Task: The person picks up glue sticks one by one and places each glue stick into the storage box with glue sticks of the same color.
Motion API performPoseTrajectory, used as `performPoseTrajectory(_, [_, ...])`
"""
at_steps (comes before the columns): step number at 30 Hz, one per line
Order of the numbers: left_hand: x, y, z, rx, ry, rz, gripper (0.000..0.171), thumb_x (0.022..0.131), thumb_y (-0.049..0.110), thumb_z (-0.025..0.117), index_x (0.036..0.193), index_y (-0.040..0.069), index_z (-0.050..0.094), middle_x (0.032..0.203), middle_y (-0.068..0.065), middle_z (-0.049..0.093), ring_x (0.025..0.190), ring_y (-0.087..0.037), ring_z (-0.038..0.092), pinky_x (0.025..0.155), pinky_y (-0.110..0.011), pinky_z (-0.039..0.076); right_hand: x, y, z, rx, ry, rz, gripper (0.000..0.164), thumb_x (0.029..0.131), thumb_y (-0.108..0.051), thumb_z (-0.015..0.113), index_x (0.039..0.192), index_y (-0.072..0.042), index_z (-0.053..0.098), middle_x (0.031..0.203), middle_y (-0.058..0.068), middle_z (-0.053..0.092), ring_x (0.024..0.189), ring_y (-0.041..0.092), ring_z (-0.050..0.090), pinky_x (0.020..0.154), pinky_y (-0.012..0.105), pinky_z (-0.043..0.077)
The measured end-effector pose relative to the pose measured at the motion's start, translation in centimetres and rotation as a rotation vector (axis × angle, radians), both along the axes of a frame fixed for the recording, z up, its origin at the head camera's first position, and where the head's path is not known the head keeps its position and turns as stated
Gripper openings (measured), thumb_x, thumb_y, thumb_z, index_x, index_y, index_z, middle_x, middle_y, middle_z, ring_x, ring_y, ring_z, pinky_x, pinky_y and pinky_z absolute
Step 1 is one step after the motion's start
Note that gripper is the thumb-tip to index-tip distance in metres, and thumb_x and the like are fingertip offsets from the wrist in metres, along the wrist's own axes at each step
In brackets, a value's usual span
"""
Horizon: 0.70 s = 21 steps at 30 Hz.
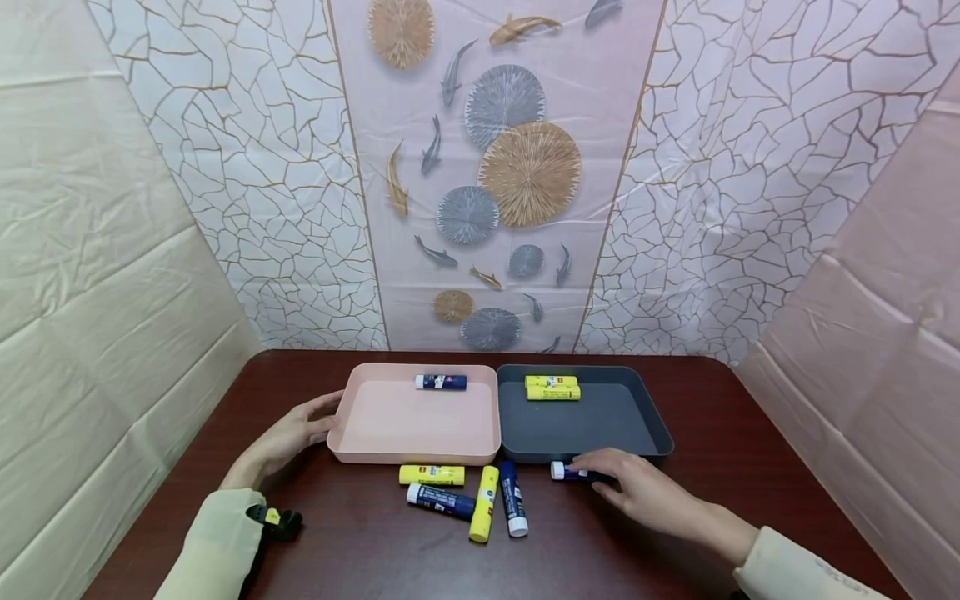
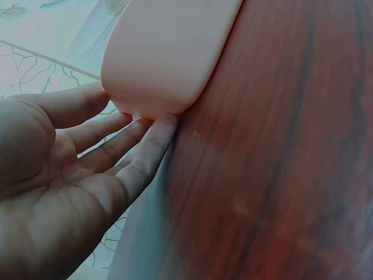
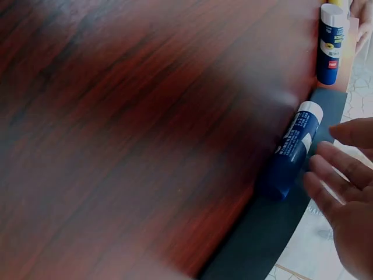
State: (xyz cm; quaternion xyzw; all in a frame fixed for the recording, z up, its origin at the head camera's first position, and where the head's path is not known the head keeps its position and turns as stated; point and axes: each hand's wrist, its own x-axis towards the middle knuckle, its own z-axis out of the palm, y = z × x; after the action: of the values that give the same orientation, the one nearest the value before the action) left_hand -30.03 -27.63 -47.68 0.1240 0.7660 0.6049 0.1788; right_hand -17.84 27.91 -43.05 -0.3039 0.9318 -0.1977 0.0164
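My left hand point(image 1: 288, 437) touches the left side of the pink tray point(image 1: 412, 457); in the left wrist view its extended fingers point(image 2: 145, 154) rest against the tray's outer wall. Just in front of the dark grey tray point(image 1: 592, 457) lies a blue glue stick with a white cap point(image 3: 294, 146). Over it hovers my right hand point(image 1: 637, 492), fingers spread loosely; the right wrist view shows them beside the stick, not wrapped around it. Whether a fingertip touches it I cannot tell. Another blue glue stick point(image 1: 441, 382) lies inside the pink tray, and two yellow glue sticks point(image 1: 553, 392) lie side by side in the grey one.
Between the hands, before the trays, lie a crosswise yellow glue stick point(image 1: 432, 475), a blue one point(image 1: 441, 501), an upright-pointing yellow one point(image 1: 483, 504) and another blue one point(image 1: 513, 498). The trays stand side by side on a dark red wooden table point(image 1: 360, 550), with patterned cloth behind.
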Motion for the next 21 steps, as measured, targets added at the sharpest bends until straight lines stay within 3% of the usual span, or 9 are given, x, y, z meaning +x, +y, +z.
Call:
performPoseTrajectory(4, [0.00, 0.03, 0.01, 0.000, -0.001, 0.000, 0.067, 0.108, 0.015, 0.056, 0.165, 0.002, 0.022, 0.168, -0.025, 0.022, 0.144, -0.040, 0.043, 0.106, -0.032, 0.051, 0.20, -0.12, -0.15, 0.053, 0.029, 0.004, 0.039, 0.095, -0.001, 0.071, 0.132, -0.014, 0.071, 0.130, 0.002, 0.068, 0.119, 0.022, 0.064, 0.098, 0.050, 0.055])
performPoseTrajectory(13, [-0.03, -0.05, -0.22, 0.002, 0.007, -0.002, 0.067, 0.109, 0.015, 0.056, 0.165, 0.002, 0.022, 0.168, -0.024, 0.022, 0.143, -0.039, 0.043, 0.105, -0.030, 0.051, 0.04, -0.29, -0.41, 0.018, 0.021, 0.053, 0.043, 0.092, 0.005, 0.072, 0.130, -0.016, 0.072, 0.114, -0.006, 0.060, 0.098, 0.008, 0.056, 0.081, 0.032, 0.055])
performPoseTrajectory(17, [-0.17, -0.07, -0.42, 0.007, 0.011, -0.004, 0.067, 0.108, 0.014, 0.056, 0.165, 0.002, 0.022, 0.168, -0.024, 0.022, 0.142, -0.038, 0.045, 0.103, -0.027, 0.051, -0.07, -0.36, -0.61, 0.040, 0.052, 0.069, 0.043, 0.090, 0.006, 0.075, 0.128, -0.014, 0.073, 0.115, -0.007, 0.056, 0.101, 0.008, 0.052, 0.082, 0.032, 0.054])
performPoseTrajectory(21, [-0.23, -0.11, -0.34, 0.008, 0.013, -0.007, 0.067, 0.108, 0.015, 0.056, 0.165, 0.002, 0.022, 0.168, -0.024, 0.023, 0.142, -0.038, 0.045, 0.103, -0.027, 0.051, -0.06, -0.26, -0.73, 0.050, 0.049, 0.079, 0.041, 0.090, 0.003, 0.077, 0.124, -0.020, 0.075, 0.116, -0.009, 0.057, 0.103, 0.008, 0.053, 0.084, 0.035, 0.054])
